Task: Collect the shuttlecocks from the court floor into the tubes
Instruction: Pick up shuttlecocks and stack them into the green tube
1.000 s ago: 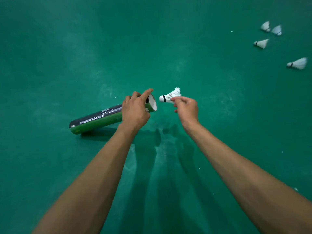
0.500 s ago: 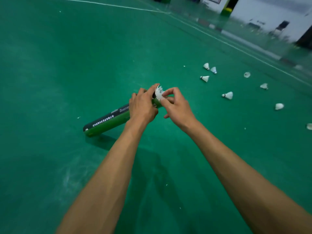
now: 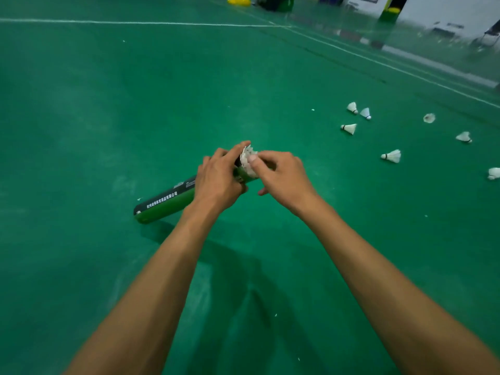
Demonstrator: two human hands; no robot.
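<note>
My left hand (image 3: 219, 182) grips a green and black shuttlecock tube (image 3: 165, 203) near its open end, holding it slanted above the court floor. A white shuttlecock (image 3: 247, 156) sits in the tube's mouth, its feathers sticking out. My right hand (image 3: 281, 177) is at the mouth, thumb pressing on the feathers, other fingers curled. Several white shuttlecocks lie on the floor to the right, among them one (image 3: 349, 128) nearest the hands, a pair (image 3: 358, 110) farther back, and one (image 3: 391, 156) lower down.
White court lines (image 3: 135, 22) run across the far floor and along the right side. A yellow object (image 3: 238, 0) and dark bags lie beyond the back line. Small white feather bits dot the green floor (image 3: 81, 117).
The shuttlecock went from my right fingers, held just off the tube's mouth, into the mouth. My right hand closed in on the tube. My view lifted, showing more of the court.
</note>
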